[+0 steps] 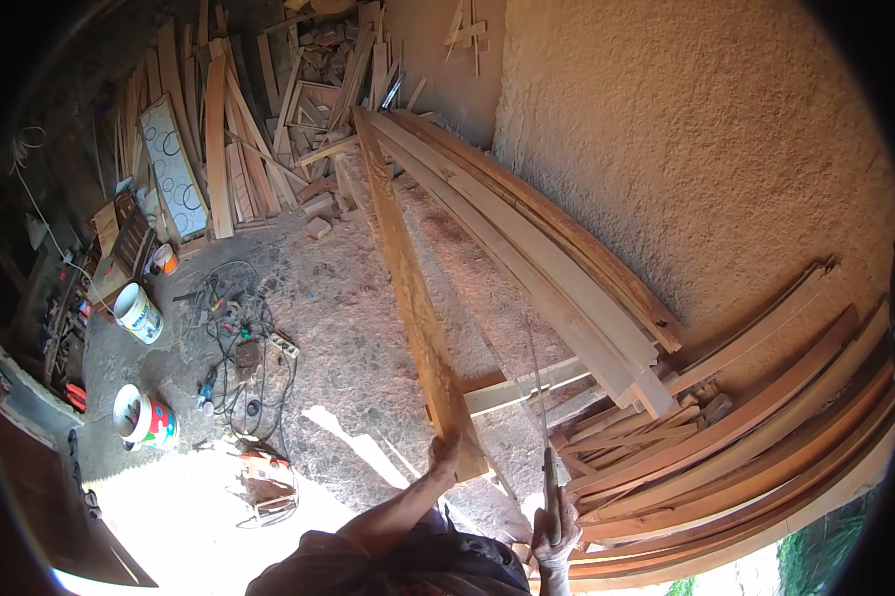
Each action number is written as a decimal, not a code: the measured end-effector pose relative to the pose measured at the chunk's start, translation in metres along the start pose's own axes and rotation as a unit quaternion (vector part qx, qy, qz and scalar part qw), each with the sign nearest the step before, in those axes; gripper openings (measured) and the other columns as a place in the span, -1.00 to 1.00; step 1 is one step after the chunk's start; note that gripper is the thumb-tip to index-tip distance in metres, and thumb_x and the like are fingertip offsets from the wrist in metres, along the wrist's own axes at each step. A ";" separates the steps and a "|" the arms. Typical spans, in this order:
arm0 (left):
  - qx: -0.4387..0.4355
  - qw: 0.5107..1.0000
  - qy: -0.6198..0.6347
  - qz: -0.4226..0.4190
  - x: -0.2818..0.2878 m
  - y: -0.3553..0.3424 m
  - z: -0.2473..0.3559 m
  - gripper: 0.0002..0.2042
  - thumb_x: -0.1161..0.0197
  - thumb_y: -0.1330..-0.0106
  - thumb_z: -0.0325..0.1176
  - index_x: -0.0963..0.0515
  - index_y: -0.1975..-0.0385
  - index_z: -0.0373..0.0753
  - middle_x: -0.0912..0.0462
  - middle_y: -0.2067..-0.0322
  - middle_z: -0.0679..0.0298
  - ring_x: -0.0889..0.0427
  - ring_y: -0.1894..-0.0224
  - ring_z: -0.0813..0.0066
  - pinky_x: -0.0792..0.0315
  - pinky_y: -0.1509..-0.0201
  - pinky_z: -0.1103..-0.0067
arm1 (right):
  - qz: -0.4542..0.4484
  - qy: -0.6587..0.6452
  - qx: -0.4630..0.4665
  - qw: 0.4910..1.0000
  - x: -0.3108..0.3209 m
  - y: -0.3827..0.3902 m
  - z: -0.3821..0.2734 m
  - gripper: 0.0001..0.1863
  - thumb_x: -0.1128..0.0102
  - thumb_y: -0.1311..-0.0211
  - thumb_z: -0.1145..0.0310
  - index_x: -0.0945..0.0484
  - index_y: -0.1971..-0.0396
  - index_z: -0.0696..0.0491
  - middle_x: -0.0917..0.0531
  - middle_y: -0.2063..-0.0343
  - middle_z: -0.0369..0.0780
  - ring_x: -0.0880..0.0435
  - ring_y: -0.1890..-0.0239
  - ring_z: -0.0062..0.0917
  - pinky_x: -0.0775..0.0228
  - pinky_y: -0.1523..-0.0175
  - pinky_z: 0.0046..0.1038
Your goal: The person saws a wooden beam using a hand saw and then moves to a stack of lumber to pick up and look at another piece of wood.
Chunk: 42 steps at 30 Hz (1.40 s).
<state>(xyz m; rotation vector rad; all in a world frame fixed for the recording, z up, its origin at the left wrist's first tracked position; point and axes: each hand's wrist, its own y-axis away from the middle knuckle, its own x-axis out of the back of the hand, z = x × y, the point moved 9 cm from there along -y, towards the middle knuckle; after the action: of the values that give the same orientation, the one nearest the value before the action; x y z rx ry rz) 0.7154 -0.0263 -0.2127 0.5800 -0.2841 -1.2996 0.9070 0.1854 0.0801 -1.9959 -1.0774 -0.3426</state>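
Note:
My left hand (444, 461) is closed on the near end of a long wooden plank (413, 308). The plank slants away to the far end of the board stack, where its other end rests. In my right hand (556, 536) is a handsaw (550, 482), its long thin blade seen edge-on and pointing away from me. The saw is to the right of the plank and apart from it. Below the plank's near part, a pale wooden crosspiece (527, 385) runs toward the stacked boards. The fingers of my right hand are partly hidden by the handle.
Long boards (527, 233) lie stacked along the rough wall (705, 129), with more curved-looking planks (735, 467) at right. Tangled cables (254, 368) and an orange power tool (269, 472) lie on the floor at left, near two white buckets (137, 313). Upright offcuts (217, 139) lean at the back.

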 end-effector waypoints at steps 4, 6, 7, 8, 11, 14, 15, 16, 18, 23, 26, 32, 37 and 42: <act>0.060 0.996 -0.030 0.059 0.013 -0.006 -0.026 -0.27 -0.18 -0.26 0.30 -0.53 0.05 -0.42 -0.64 0.20 0.09 -0.61 0.17 0.31 -0.46 0.17 0.37 | 0.012 0.007 0.015 1.000 0.006 0.001 -0.003 -0.38 -0.32 -0.11 0.34 -0.45 -0.18 0.27 -0.69 0.47 -0.04 -0.58 0.64 -0.43 -0.45 0.47 -0.44; 0.073 0.992 0.060 0.079 0.011 -0.009 -0.031 -0.25 -0.11 -0.29 0.34 -0.51 0.03 -0.41 -0.64 0.19 0.11 -0.62 0.16 0.29 -0.49 0.15 0.36 | -0.009 0.000 -0.030 1.000 0.004 0.001 0.003 -0.39 -0.32 -0.12 0.34 -0.45 -0.18 0.27 -0.68 0.49 -0.05 -0.58 0.65 -0.45 -0.44 0.47 -0.44; 0.057 0.992 0.097 0.049 0.006 -0.009 -0.028 -0.30 -0.04 -0.34 0.31 -0.51 0.02 -0.35 -0.64 0.21 0.14 -0.63 0.17 0.31 -0.52 0.15 0.37 | -0.006 -0.005 -0.025 1.000 0.004 0.001 0.002 -0.39 -0.33 -0.13 0.33 -0.45 -0.18 0.27 -0.68 0.50 -0.06 -0.57 0.65 -0.46 -0.44 0.48 -0.43; 0.038 0.990 0.135 0.020 0.003 -0.010 -0.024 -0.35 0.03 -0.39 0.29 -0.50 0.01 -0.28 -0.65 0.23 0.17 -0.65 0.19 0.33 -0.55 0.16 0.37 | -0.003 -0.002 -0.009 1.000 0.003 0.001 0.000 -0.39 -0.33 -0.13 0.34 -0.44 -0.18 0.27 -0.68 0.49 -0.06 -0.57 0.65 -0.46 -0.44 0.48 -0.43; 0.096 0.934 0.332 -0.088 -0.038 0.022 -0.005 -0.44 0.16 -0.47 0.23 -0.51 0.04 -0.18 -0.66 0.29 0.21 -0.67 0.30 0.33 -0.60 0.17 0.37 | 0.002 0.025 0.015 1.000 0.010 0.006 0.002 -0.38 -0.34 -0.13 0.35 -0.43 -0.19 0.27 -0.69 0.47 -0.06 -0.57 0.65 -0.48 -0.44 0.47 -0.44; 0.151 0.873 0.419 -0.198 -0.070 0.054 0.034 -0.41 0.15 -0.43 0.29 -0.56 0.16 -0.14 -0.66 0.39 0.23 -0.65 0.43 0.31 -0.60 0.24 0.35 | -0.021 0.027 -0.018 0.999 0.011 0.012 0.009 -0.42 -0.30 -0.16 0.36 -0.44 -0.18 0.26 -0.67 0.28 -0.02 -0.61 0.43 -0.35 -0.49 0.33 -0.40; 0.159 0.859 0.425 -0.235 -0.075 0.061 0.040 -0.39 0.14 -0.40 0.33 -0.59 0.21 -0.13 -0.66 0.43 0.24 -0.64 0.48 0.30 -0.59 0.27 0.35 | -0.040 0.016 -0.049 0.998 0.008 0.015 0.014 -0.46 -0.26 -0.18 0.37 -0.45 -0.17 0.24 -0.64 0.12 0.01 -0.65 0.23 -0.22 -0.53 0.19 -0.35; 0.170 0.842 0.428 -0.281 -0.070 0.051 0.035 -0.37 0.11 -0.35 0.37 -0.60 0.27 -0.13 -0.64 0.47 0.26 -0.62 0.51 0.32 -0.57 0.32 0.37 | -0.052 -0.012 -0.073 0.996 0.002 0.011 0.009 -0.48 -0.24 -0.19 0.38 -0.45 -0.16 0.24 -0.63 0.04 0.03 -0.67 0.13 -0.15 -0.55 0.12 -0.34; 0.209 0.795 0.426 -0.376 -0.070 0.047 0.024 -0.32 0.06 -0.25 0.46 -0.64 0.38 -0.12 -0.62 0.54 0.30 -0.59 0.56 0.37 -0.53 0.43 0.41 | -0.067 -0.033 -0.100 0.992 -0.003 0.006 0.005 -0.49 -0.22 -0.19 0.40 -0.46 -0.15 0.23 -0.62 -0.03 0.05 -0.70 0.04 -0.09 -0.57 0.06 -0.33; 0.251 0.835 0.393 -0.293 -0.082 0.044 0.011 -0.27 0.07 -0.09 0.60 -0.58 0.58 -0.04 -0.48 0.75 0.39 -0.45 0.72 0.43 -0.38 0.61 0.44 | -0.075 -0.003 -0.060 0.995 -0.003 0.001 0.006 -0.46 -0.25 -0.15 0.45 -0.44 -0.17 0.24 -0.63 0.01 0.06 -0.72 0.10 -0.13 -0.58 0.11 -0.35; 0.233 0.843 0.389 -0.291 -0.077 0.034 0.005 -0.25 0.10 -0.07 0.63 -0.55 0.61 -0.04 -0.48 0.73 0.39 -0.45 0.71 0.44 -0.36 0.60 0.46 | -0.079 0.007 -0.017 0.997 -0.015 0.003 0.011 -0.44 -0.27 -0.15 0.47 -0.42 -0.19 0.22 -0.65 0.03 0.04 -0.74 0.14 -0.14 -0.59 0.12 -0.37; 0.255 0.865 0.372 -0.220 -0.068 0.032 -0.009 -0.40 0.20 -0.30 0.47 -0.53 0.40 0.06 -0.49 0.72 0.40 -0.53 0.72 0.41 -0.47 0.67 0.42 | 0.004 -0.004 0.004 1.000 -0.025 -0.016 0.006 -0.44 -0.24 -0.12 0.54 -0.45 -0.19 0.17 -0.69 0.17 0.04 -0.75 0.28 -0.22 -0.55 0.23 -0.38; 0.225 0.884 0.342 -0.227 -0.055 0.007 -0.024 -0.36 0.24 -0.32 0.46 -0.49 0.12 0.03 -0.55 0.53 0.37 -0.57 0.56 0.42 -0.51 0.55 0.44 | 0.009 0.152 0.072 0.986 -0.034 -0.065 0.011 -0.47 -0.24 -0.07 0.59 -0.54 -0.12 -0.01 -0.63 0.39 -0.01 -0.62 0.47 -0.08 -0.48 0.41 -0.20; 0.137 0.949 0.179 -0.223 -0.031 -0.013 -0.023 -0.22 0.28 -0.26 0.54 -0.41 -0.17 0.04 -0.57 0.12 0.33 -0.57 0.11 0.46 -0.50 0.08 0.38 | -0.035 0.208 0.149 0.966 -0.034 -0.131 0.048 -0.33 -0.20 0.07 0.57 -0.52 -0.17 -0.18 -0.51 0.53 -0.19 -0.57 0.52 -0.25 -0.46 0.39 -0.26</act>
<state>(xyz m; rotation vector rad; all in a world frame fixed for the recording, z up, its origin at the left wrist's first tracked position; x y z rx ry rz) 0.7083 0.0065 -0.2353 1.1507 -0.0278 -1.5654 0.7762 0.2412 0.1011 -1.5350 -0.8723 -0.5722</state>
